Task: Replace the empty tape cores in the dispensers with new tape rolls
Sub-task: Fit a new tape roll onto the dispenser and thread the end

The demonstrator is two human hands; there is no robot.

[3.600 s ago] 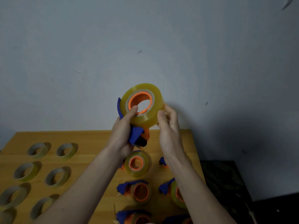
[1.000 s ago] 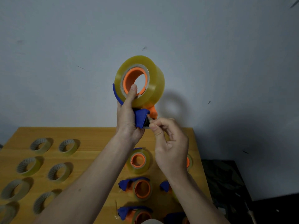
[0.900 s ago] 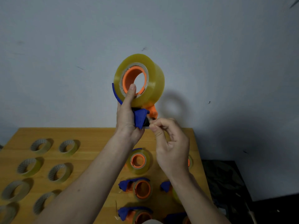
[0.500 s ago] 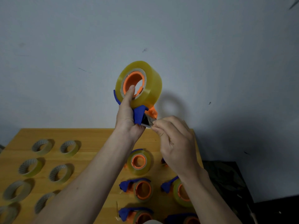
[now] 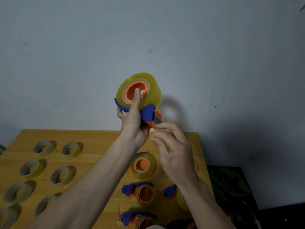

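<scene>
Head view: we see one blue-and-orange dispenser [image 5: 147, 114] raised in front of the grey wall [image 5: 214, 55], carrying one full yellowish tape roll [image 5: 152, 95] on its orange hub. Left hand [image 5: 134, 123] grips the dispenser body, thumb laid up across the roll's face to the hub. Right hand [image 5: 173, 149] sits just beside the dispenser's cutter end, fingers loosely curled; thumb and forefinger meet at that end, but we cannot tell whether they pinch a tape end.

Count on the wooden worktop [image 5: 102, 139], left side: eight empty tape cores [image 5: 43, 147] at least partly in frame, in two columns, lying flat and apart from one another.

Count below the arms: five loaded dispensers [image 5: 143, 193] visible or partly visible, some cut off by the frame edge or hidden behind the right forearm.
</scene>
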